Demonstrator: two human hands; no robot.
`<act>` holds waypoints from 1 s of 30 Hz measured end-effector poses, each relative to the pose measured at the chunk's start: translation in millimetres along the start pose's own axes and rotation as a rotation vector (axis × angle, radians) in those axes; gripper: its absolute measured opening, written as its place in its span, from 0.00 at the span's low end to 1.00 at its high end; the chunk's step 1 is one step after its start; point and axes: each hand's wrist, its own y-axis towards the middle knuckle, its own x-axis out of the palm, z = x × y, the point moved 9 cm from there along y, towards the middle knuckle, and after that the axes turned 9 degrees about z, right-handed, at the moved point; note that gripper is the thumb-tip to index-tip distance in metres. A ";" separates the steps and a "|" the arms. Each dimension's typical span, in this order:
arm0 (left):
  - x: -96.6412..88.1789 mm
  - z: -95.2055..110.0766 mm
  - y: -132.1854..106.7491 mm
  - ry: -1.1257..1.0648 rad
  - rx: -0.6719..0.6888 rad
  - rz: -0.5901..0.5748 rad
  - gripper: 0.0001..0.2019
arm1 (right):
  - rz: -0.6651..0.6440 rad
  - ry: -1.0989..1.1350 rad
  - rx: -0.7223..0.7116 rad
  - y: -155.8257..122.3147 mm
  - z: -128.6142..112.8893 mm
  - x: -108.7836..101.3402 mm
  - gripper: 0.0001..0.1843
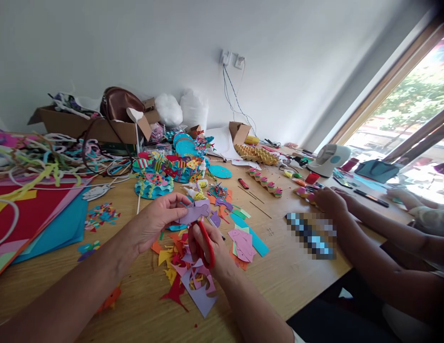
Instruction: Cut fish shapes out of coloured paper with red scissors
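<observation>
My left hand pinches a piece of purple paper by its left end, held above the table. My right hand grips red-handled scissors, whose blades are mostly hidden behind my fingers and the paper. Below both hands lies a heap of cut scraps in yellow, orange, red and pink, with a larger lilac offcut in front. Pink fish-shaped cutouts lie just right of my right hand, over a blue strip. A small purple cutout rests beyond the scissors.
Coloured paper sheets and pipe cleaners cover the left side. Decorated blue paper discs stand behind my hands. Thin sticks and a painted egg-carton strip lie right of centre. A co-worker's hands work at the right.
</observation>
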 end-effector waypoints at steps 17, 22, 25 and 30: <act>4.5 2.1 -3.2 0.121 -0.007 -0.054 0.13 | -0.110 0.044 -0.010 -1.0 2.0 5.8 0.28; 6.0 3.3 -4.3 0.130 -0.005 -0.070 0.14 | -0.127 0.046 0.008 -1.3 3.8 6.6 0.30; 6.6 6.8 -4.6 0.184 0.013 -0.084 0.14 | -0.125 0.025 0.009 -2.1 3.5 6.5 0.30; 3.1 13.4 -2.8 0.266 0.070 -0.090 0.13 | -0.140 0.059 0.017 -1.4 9.2 7.3 0.28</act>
